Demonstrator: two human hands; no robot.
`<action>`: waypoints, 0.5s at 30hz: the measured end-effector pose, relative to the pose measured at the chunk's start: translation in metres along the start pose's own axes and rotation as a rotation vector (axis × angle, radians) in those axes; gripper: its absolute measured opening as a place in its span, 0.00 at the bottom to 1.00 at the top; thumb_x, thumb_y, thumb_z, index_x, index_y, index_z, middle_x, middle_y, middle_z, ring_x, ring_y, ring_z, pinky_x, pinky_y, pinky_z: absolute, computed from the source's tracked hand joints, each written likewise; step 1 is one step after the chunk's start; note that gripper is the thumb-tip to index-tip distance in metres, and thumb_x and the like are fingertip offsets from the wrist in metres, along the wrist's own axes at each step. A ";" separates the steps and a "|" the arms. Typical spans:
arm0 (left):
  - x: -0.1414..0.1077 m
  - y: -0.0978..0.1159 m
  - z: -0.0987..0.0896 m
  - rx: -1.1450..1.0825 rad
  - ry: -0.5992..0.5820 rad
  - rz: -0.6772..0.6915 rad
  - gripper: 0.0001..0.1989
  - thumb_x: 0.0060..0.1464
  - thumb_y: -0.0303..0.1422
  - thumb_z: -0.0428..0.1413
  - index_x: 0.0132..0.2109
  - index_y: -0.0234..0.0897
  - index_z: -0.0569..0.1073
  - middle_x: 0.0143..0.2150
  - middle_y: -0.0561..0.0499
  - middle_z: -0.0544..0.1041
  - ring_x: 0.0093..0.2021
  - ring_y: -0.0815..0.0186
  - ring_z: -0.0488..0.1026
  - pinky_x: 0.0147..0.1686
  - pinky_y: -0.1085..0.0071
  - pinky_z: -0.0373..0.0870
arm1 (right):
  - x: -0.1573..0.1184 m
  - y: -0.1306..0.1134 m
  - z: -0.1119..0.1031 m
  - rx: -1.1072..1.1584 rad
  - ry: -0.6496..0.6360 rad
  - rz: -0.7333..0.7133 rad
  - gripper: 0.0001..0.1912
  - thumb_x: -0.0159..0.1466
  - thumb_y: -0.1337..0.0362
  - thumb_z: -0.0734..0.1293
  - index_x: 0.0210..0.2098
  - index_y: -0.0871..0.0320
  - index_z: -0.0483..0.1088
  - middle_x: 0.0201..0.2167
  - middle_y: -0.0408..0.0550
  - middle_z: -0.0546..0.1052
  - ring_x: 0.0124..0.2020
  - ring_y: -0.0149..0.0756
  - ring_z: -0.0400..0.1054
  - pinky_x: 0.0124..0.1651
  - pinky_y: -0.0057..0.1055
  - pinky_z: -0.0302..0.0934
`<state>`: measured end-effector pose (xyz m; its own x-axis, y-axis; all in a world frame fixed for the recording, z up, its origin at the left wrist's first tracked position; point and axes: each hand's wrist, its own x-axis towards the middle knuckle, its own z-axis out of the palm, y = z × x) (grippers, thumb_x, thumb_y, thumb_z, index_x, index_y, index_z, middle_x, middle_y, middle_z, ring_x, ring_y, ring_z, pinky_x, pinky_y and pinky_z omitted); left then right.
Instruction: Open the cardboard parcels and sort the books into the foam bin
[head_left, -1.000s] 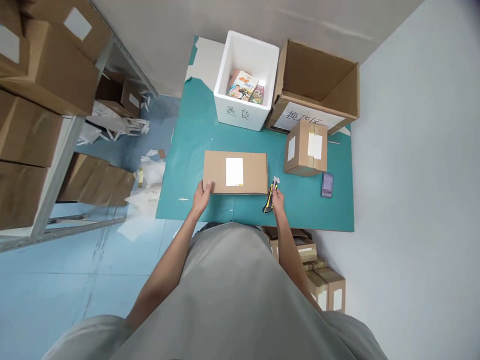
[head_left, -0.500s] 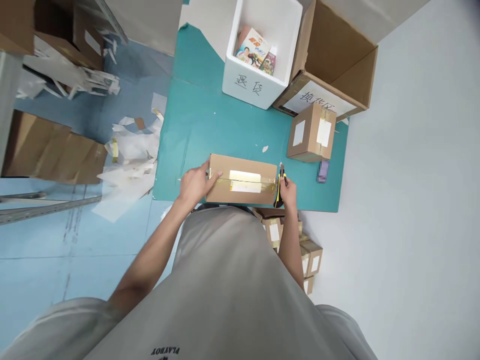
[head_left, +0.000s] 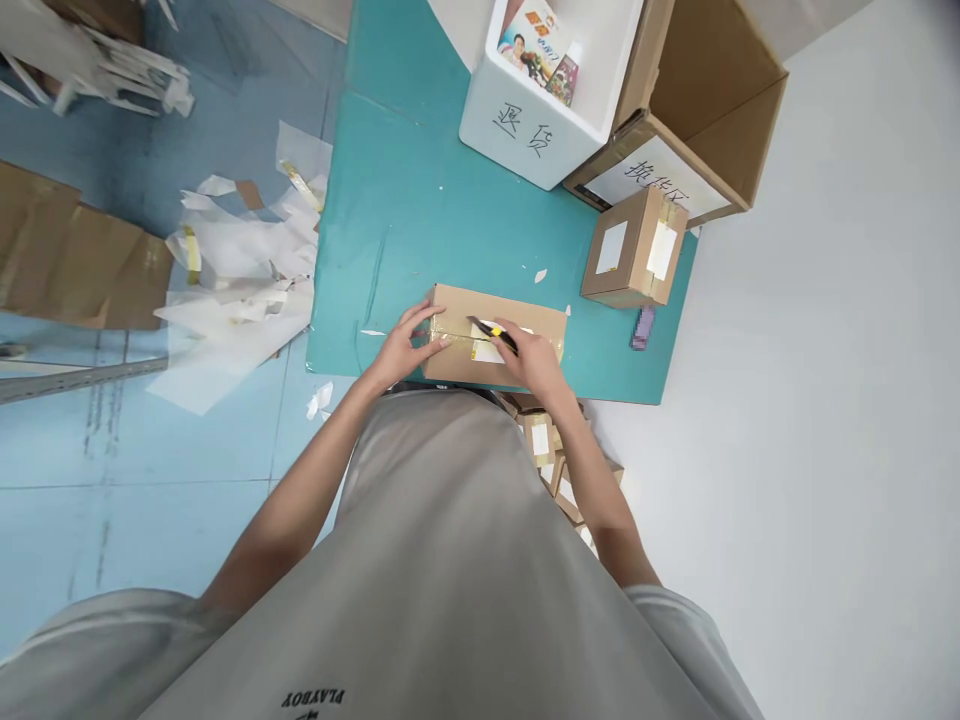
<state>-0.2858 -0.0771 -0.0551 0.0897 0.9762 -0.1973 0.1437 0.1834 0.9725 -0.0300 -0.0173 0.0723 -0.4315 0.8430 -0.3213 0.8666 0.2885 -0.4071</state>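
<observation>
- shirt (head_left: pixel 450 560) reads "playboy", upside down
- foam box (head_left: pixel 517 145) marked "退货"; paper sign (head_left: pixel 652 180) on open carton (head_left: pixel 720 70) reads "换货区"
- long box (head_left: pixel 487 306) has a white label (head_left: pixel 489 352), print unreadable
- long box lies on green table (head_left: pixel 420 220), at near edge, between the hands
- left hand (head_left: pixel 401 350) grasps its left end, thumb on top
- right hand (head_left: pixel 534 358) grips black-yellow cutter (head_left: pixel 496 333) over the label, tip pointing left; blade contact unclear
</observation>
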 end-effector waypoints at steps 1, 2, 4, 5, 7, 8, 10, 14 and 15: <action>0.000 -0.003 0.000 -0.016 -0.011 0.004 0.40 0.61 0.60 0.62 0.72 0.45 0.69 0.78 0.39 0.59 0.78 0.48 0.58 0.68 0.52 0.70 | 0.005 -0.009 0.004 -0.066 -0.062 -0.027 0.28 0.80 0.46 0.55 0.66 0.54 0.72 0.52 0.54 0.85 0.46 0.47 0.81 0.49 0.35 0.69; 0.000 -0.006 0.000 -0.026 -0.018 0.010 0.41 0.60 0.60 0.62 0.73 0.45 0.68 0.78 0.38 0.58 0.78 0.47 0.58 0.68 0.51 0.70 | 0.010 -0.017 0.007 -0.132 -0.114 -0.053 0.26 0.81 0.48 0.55 0.65 0.55 0.72 0.52 0.54 0.85 0.47 0.47 0.81 0.49 0.34 0.68; 0.001 -0.010 0.000 -0.044 -0.025 0.016 0.42 0.60 0.61 0.62 0.73 0.45 0.68 0.78 0.38 0.58 0.78 0.47 0.57 0.68 0.51 0.70 | 0.018 -0.029 0.011 -0.250 -0.192 -0.103 0.24 0.81 0.50 0.56 0.64 0.55 0.73 0.51 0.54 0.85 0.48 0.46 0.80 0.48 0.32 0.67; 0.001 -0.011 0.000 -0.051 -0.026 0.015 0.43 0.60 0.61 0.62 0.73 0.45 0.68 0.78 0.38 0.57 0.78 0.46 0.57 0.67 0.51 0.71 | 0.021 -0.034 0.011 -0.300 -0.220 -0.126 0.23 0.81 0.51 0.56 0.64 0.55 0.73 0.51 0.54 0.84 0.48 0.45 0.80 0.48 0.32 0.66; 0.001 -0.012 0.001 -0.057 -0.026 0.013 0.43 0.59 0.62 0.61 0.73 0.45 0.68 0.78 0.37 0.57 0.78 0.46 0.58 0.67 0.50 0.71 | 0.025 -0.041 0.010 -0.375 -0.253 -0.161 0.22 0.81 0.52 0.55 0.63 0.54 0.72 0.51 0.54 0.84 0.48 0.45 0.80 0.47 0.32 0.65; 0.001 -0.012 0.001 -0.058 -0.027 0.013 0.43 0.59 0.62 0.61 0.73 0.44 0.68 0.78 0.37 0.57 0.78 0.45 0.58 0.67 0.50 0.71 | 0.027 -0.043 0.009 -0.400 -0.264 -0.173 0.22 0.82 0.52 0.55 0.63 0.54 0.71 0.50 0.53 0.84 0.48 0.45 0.79 0.46 0.32 0.65; 0.000 -0.013 0.003 -0.063 -0.023 0.017 0.44 0.59 0.63 0.61 0.73 0.44 0.67 0.78 0.37 0.56 0.78 0.45 0.58 0.67 0.50 0.71 | 0.029 -0.046 0.006 -0.436 -0.282 -0.187 0.23 0.82 0.52 0.54 0.64 0.55 0.70 0.50 0.53 0.83 0.48 0.45 0.79 0.46 0.31 0.64; 0.000 -0.015 0.005 -0.090 0.001 0.031 0.45 0.59 0.63 0.62 0.73 0.43 0.68 0.78 0.37 0.57 0.78 0.45 0.57 0.67 0.50 0.70 | 0.030 -0.052 0.001 -0.516 -0.322 -0.201 0.22 0.82 0.54 0.53 0.63 0.57 0.69 0.50 0.55 0.82 0.47 0.44 0.79 0.47 0.31 0.63; -0.001 -0.016 0.005 -0.095 0.005 0.035 0.44 0.59 0.62 0.62 0.73 0.44 0.68 0.78 0.37 0.58 0.78 0.45 0.57 0.67 0.50 0.71 | 0.030 -0.055 -0.001 -0.541 -0.337 -0.209 0.21 0.82 0.55 0.53 0.63 0.57 0.69 0.50 0.56 0.82 0.48 0.44 0.79 0.46 0.31 0.63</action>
<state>-0.2831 -0.0811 -0.0707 0.0881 0.9828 -0.1626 0.0459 0.1590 0.9862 -0.0907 -0.0073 0.0857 -0.5824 0.5818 -0.5677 0.7219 0.6912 -0.0322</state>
